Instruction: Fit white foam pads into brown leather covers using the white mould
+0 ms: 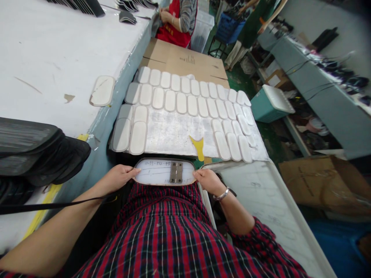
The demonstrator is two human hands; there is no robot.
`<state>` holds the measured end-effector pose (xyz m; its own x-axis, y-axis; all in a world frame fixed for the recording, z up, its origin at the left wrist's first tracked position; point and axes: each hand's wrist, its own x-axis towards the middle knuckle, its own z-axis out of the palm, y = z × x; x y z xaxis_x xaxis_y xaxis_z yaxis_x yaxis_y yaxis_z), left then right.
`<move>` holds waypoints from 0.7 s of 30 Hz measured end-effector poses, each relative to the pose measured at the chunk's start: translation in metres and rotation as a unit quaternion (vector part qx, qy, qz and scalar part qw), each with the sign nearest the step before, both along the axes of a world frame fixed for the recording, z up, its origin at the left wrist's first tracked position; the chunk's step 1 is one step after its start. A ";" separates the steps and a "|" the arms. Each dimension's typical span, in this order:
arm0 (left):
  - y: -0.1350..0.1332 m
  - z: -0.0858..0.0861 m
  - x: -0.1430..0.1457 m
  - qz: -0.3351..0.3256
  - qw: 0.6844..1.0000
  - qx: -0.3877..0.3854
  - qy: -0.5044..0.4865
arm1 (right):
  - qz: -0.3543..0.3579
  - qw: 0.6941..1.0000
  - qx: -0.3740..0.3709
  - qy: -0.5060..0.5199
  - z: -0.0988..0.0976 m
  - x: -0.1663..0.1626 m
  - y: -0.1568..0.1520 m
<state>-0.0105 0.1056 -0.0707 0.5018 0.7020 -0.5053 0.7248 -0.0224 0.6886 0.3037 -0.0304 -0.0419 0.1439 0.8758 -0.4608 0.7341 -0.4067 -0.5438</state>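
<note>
Over my lap, an oval white plate with a metal hinge and handwritten marks on its face is held level between my hands. My left hand pinches its left end, thumb on top. The right end is gripped by my right hand, which has a bracelet at the wrist. A dark rim runs round the plate. One long black strip crosses above my left forearm; its far end is hidden. Just beyond the plate lies a yellow Y-shaped piece on the metal-topped board.
Rows of white oval pieces cover much of the board. On the white table at left are another oval piece and stacked black pieces. Cardboard, a teal bin and two people stand beyond.
</note>
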 end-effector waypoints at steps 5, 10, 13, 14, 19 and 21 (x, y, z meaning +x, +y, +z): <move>-0.006 0.006 0.001 -0.005 0.997 -0.048 0.061 | -0.088 0.973 -0.147 0.155 -0.003 -0.003 -0.005; -0.016 0.013 0.003 0.048 0.984 -0.164 0.058 | -0.172 0.903 -0.253 0.302 0.001 -0.012 -0.007; -0.017 0.013 0.002 0.086 0.977 -0.193 0.035 | -0.217 0.871 -0.253 0.361 0.004 -0.013 -0.006; -0.016 0.012 0.002 0.091 0.975 -0.201 0.030 | -0.224 0.866 -0.252 0.370 0.004 -0.012 -0.006; -0.013 0.012 0.003 0.100 0.968 -0.231 0.014 | -0.227 0.867 -0.243 0.370 0.001 -0.009 -0.004; -0.013 0.013 0.005 0.098 0.968 -0.232 0.017 | -0.228 0.871 -0.235 0.367 -0.001 -0.009 -0.005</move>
<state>-0.0052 0.0928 -0.0578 0.3605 0.4754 -0.8025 0.7061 0.4231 0.5678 0.2943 -0.0354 -0.0426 -0.0568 0.4942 -0.8675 -0.0373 -0.8693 -0.4929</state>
